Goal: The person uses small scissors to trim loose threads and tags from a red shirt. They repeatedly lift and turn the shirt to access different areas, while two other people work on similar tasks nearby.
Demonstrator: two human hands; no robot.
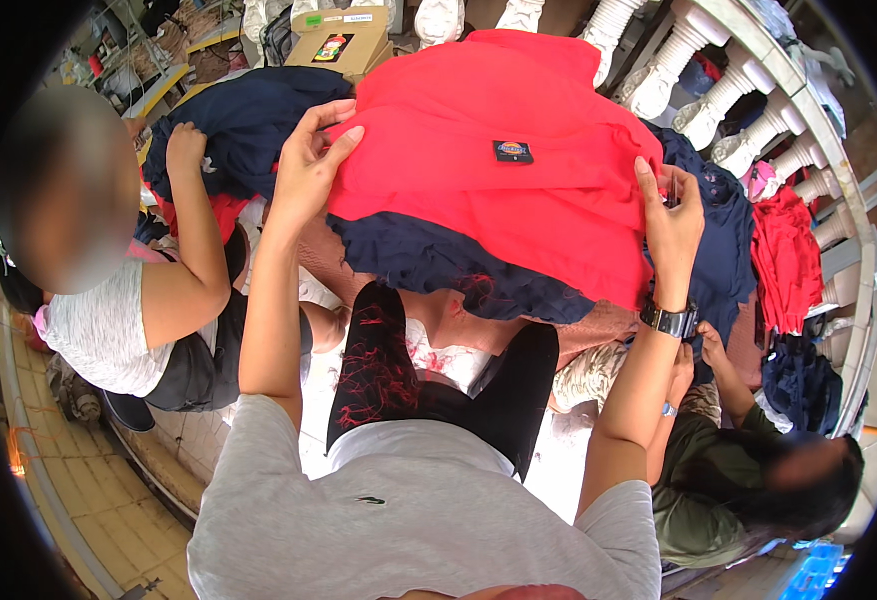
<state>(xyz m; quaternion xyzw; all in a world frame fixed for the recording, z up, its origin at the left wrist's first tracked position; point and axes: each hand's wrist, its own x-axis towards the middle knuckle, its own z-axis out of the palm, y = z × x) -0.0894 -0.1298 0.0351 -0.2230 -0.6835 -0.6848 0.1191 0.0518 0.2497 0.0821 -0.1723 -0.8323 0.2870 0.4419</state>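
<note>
A red garment [459,105] lies spread out in front of me, with a small dark label [513,151] sewn on it. My left hand [309,165] pinches its left edge between thumb and fingers. At the right edge, my right hand [677,225] grips the cloth, thumb on top. A small dark metal item [671,190] shows among the right fingers; its kind is unclear. Navy cloth [409,250] pokes out from under the near side of the garment. Loose red threads [379,375] cling to my dark trousers.
A person in a light top [109,320] sits at left by navy garments [249,120]; another in dark green [709,490] works at right. White balusters [699,120] line the back right, with red clothing [787,260] beside them. A cardboard box [344,40] stands behind.
</note>
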